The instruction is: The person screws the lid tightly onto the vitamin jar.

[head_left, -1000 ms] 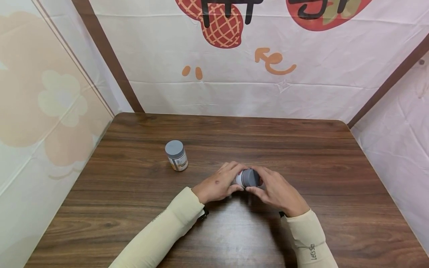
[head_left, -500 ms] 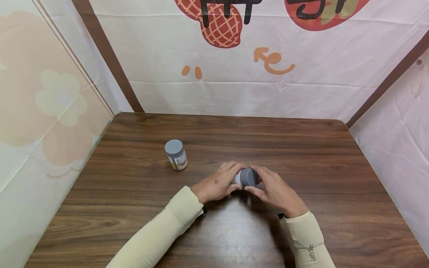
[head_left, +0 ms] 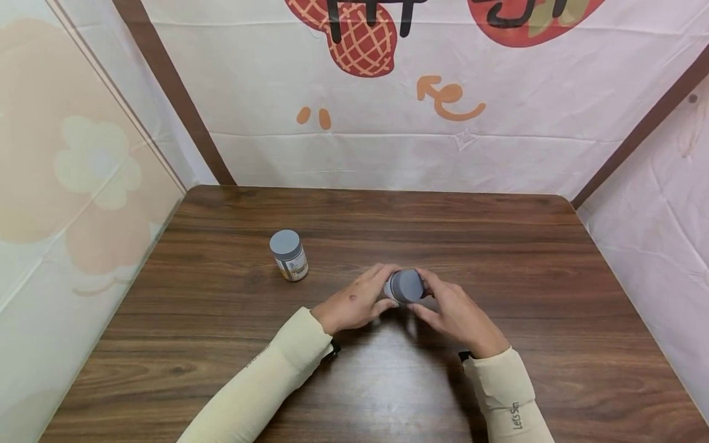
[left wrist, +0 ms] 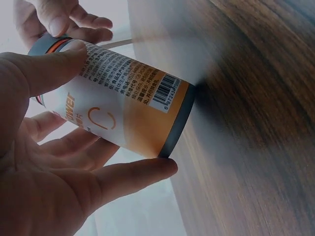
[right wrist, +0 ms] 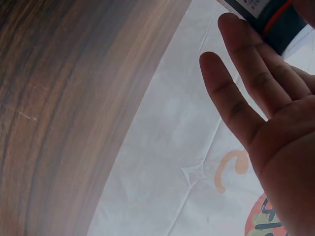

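Note:
A supplement jar [left wrist: 110, 105] with a white and orange label and dark base is tilted in front of me. Its grey lid [head_left: 408, 285] faces up and to the right in the head view. My left hand [head_left: 354, 299] grips the body, thumb on one side and fingers round the other. At the lid end, my right hand [head_left: 461, 315] holds the lid between thumb and fingers. In the right wrist view its outer fingers [right wrist: 231, 101] extend past the dark lid with an orange ring [right wrist: 283, 29]. The left hand's wrist view shows the base edge close to the tabletop; contact is unclear.
A second jar [head_left: 290, 257] with a grey lid stands upright to the left of my hands. Both are on a dark wood-grain table [head_left: 487, 240]. A white printed cloth [head_left: 332, 157] hangs behind the table's far edge, with more cloth at both sides.
The held jar has tipped more upright, so its lid top now shows more towards the head camera. Both hands have stayed around it, shifting only slightly. The other jar stands as before.

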Motion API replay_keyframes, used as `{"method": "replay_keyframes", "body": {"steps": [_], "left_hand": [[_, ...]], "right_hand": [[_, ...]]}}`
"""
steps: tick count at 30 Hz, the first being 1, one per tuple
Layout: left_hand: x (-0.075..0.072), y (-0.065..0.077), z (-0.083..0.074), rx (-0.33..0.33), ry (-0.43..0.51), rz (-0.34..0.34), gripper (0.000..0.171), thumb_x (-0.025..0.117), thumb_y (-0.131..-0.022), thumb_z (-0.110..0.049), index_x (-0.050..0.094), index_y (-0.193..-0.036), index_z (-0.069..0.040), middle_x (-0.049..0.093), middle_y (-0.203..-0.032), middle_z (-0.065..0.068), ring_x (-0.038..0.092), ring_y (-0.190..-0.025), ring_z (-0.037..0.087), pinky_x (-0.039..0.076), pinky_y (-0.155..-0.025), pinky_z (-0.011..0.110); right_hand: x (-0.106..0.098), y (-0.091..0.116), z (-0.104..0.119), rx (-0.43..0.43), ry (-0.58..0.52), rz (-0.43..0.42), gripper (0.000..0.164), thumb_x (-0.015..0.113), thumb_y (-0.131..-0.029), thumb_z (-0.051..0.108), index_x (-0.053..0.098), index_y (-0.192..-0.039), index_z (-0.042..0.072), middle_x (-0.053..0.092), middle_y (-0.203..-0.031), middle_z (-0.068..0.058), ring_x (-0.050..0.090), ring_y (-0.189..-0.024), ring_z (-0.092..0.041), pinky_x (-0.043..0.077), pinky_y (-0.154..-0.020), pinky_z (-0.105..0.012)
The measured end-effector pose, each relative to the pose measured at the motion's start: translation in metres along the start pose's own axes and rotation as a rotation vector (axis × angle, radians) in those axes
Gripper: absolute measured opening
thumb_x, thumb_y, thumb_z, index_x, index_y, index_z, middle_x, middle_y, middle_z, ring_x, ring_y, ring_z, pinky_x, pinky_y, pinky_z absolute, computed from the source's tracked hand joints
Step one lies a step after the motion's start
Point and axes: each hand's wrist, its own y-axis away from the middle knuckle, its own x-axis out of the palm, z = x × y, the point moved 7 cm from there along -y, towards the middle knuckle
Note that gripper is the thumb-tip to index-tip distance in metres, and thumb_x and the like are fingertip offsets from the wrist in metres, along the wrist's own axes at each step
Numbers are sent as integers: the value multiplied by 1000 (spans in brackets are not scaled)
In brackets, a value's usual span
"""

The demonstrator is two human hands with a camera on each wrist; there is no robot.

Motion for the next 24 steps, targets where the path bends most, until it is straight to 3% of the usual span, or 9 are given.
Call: {"method": "replay_keyframes", "body": {"steps": [7, 20, 24], "left_hand": [[-2, -1, 4, -65, 37, -14, 53, 69, -96, -14, 43, -141, -5, 50, -133, 14, 53, -122, 25, 45, -101, 41], [5, -8, 12, -141, 113, -3, 54, 67, -97, -15, 39, -141, -3, 52, -137, 15, 50, -129, 26, 41, -106, 43], [7, -11, 13, -136, 130, -2, 53, 67, -97, -15, 39, -141, -3, 53, -135, 16, 51, -127, 25, 42, -105, 42]], "right_hand": [[0, 1, 1, 3, -2, 6, 60, 77, -88, 8, 46, -140, 2, 70, -114, -15, 69, -101, -27, 55, -85, -46], [1, 3, -3, 86, 33, 32, 51, 74, -92, 16, 52, -135, 0, 69, -114, -17, 66, -108, -32, 52, -90, -50], [-1, 3, -4, 100, 39, 34, 52, 73, -93, 17, 52, -137, -1, 69, -115, -17, 66, -109, -32, 52, -91, -50]]}}
